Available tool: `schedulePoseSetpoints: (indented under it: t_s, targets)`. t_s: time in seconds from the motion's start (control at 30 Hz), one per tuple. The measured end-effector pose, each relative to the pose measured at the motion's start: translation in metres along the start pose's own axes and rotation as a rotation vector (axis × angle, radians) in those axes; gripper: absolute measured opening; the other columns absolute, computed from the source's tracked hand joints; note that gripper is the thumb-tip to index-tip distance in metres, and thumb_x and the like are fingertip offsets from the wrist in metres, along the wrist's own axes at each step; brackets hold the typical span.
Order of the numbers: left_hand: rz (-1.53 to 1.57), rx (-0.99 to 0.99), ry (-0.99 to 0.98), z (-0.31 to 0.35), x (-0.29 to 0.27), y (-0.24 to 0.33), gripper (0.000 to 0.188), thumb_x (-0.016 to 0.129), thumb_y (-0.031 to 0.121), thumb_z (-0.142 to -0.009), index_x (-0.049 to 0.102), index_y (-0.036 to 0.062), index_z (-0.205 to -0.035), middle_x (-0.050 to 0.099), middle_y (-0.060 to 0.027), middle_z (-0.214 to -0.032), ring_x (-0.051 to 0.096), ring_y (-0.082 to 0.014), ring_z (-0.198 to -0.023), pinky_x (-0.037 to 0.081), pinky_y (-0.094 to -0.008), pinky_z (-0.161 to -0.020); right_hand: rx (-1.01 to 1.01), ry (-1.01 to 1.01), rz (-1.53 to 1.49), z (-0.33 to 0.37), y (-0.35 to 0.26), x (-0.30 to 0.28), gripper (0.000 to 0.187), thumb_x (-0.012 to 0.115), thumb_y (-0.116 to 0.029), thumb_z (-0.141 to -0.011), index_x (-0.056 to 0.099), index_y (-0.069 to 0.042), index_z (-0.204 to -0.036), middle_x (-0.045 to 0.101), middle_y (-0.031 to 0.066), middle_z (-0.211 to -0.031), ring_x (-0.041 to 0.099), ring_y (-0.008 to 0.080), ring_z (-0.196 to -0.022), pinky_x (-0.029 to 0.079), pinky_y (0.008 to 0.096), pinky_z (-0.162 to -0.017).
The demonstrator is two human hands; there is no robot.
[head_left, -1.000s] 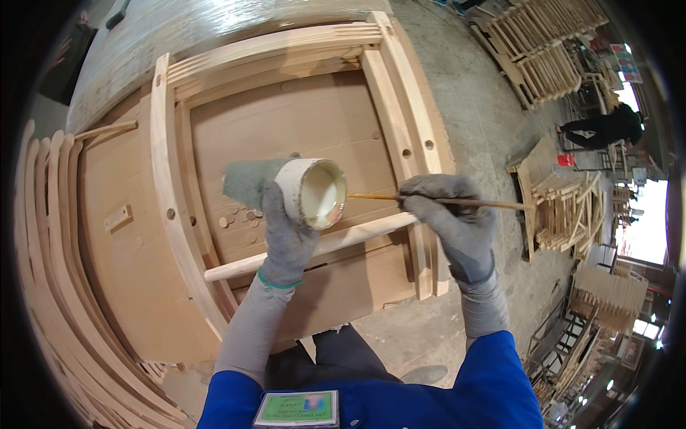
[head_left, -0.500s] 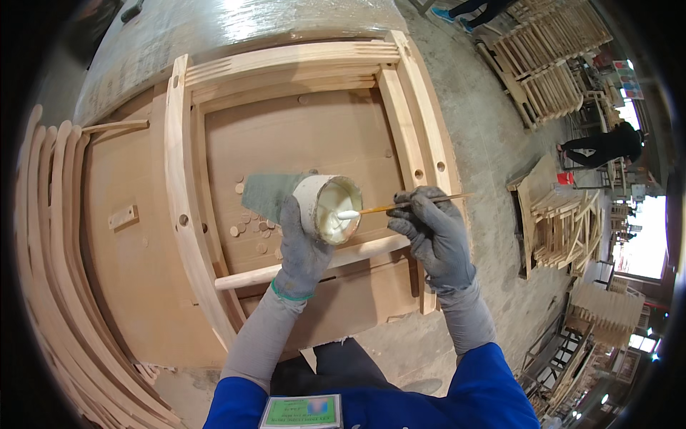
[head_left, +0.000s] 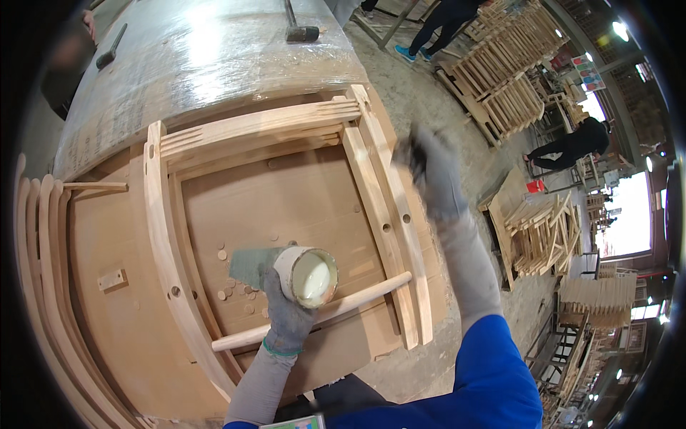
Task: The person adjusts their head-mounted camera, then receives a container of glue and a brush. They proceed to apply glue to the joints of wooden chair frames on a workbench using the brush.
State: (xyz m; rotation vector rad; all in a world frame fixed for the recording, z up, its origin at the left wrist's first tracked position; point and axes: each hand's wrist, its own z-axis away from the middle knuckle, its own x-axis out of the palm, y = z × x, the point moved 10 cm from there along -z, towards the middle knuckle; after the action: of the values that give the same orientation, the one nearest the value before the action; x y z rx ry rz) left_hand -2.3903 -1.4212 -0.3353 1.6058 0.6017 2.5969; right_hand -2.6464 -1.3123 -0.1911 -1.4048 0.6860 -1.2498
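My left hand (head_left: 289,314), in a grey glove, is closed around a round white cup (head_left: 289,275) whose rim is smeared. White glue-like liquid (head_left: 312,277) lies inside it. A flat grey-green piece (head_left: 250,266) sticks out to the left beside the cup. My right hand (head_left: 432,171), also gloved, is beyond the right rail of a pale wooden frame (head_left: 161,214) and smeared by motion. I cannot make out its fingers or any brush in it. The frame lies on brown cardboard, with a round crossbar (head_left: 329,309) at its near end, just below the cup.
Several small wooden discs (head_left: 232,292) lie inside the frame. Curved wooden parts (head_left: 53,272) stand at the left, near a small block (head_left: 112,279). Two mallets (head_left: 303,33) rest on the plastic-wrapped surface (head_left: 214,57). Stacked wooden parts (head_left: 543,232) and people are at the right.
My right hand has moved up and away from the cup; the brush it held over the glue no longer shows. The view has shifted, and the cup stays in my left hand.
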Motion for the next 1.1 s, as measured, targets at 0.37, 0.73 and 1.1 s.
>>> schedulePoseSetpoints:
  t_s: [0.37, 0.73, 1.1]
  targets:
    - [-0.065, -0.015, 0.014, 0.003, -0.002, 0.0, 0.053, 0.038, 0.048, -0.093, 0.04, 0.0112, -0.13, 0.047, -0.0036, -0.129, 0.045, -0.0199, -0.12, 0.038, -0.0378, -0.102, -0.312, 0.199, 0.471, -0.127, -0.02, -0.029, 0.023, 0.063, -0.013, -0.081, 0.055, 0.008, -0.087, 0.061, 0.0121, -0.073, 0.061, 0.0153, -0.054, 0.053, 0.0246, -0.047]
    - [-0.767, 0.309, -0.179, 0.01, 0.033, 0.023, 0.052, 0.041, 0.041, -0.094, 0.033, 0.0074, -0.132, 0.043, -0.0073, -0.131, 0.043, -0.0206, -0.119, 0.036, -0.0365, -0.102, -0.448, 0.184, 1.013, -0.142, -0.02, -0.017, 0.028, 0.061, -0.029, -0.081, 0.062, -0.001, -0.085, 0.065, 0.0141, -0.078, 0.062, 0.0263, -0.068, 0.048, 0.0359, -0.063]
    - [0.074, -0.098, -0.114, 0.004, 0.018, -0.007, 0.056, 0.036, 0.046, -0.094, 0.034, 0.0073, -0.135, 0.043, -0.0066, -0.132, 0.041, -0.022, -0.123, 0.032, -0.0393, -0.105, -0.343, 0.147, 1.05, -0.155, -0.017, -0.024, 0.03, 0.059, -0.032, -0.079, 0.063, -0.003, -0.084, 0.065, 0.0146, -0.076, 0.062, 0.03, -0.074, 0.045, 0.0385, -0.066]
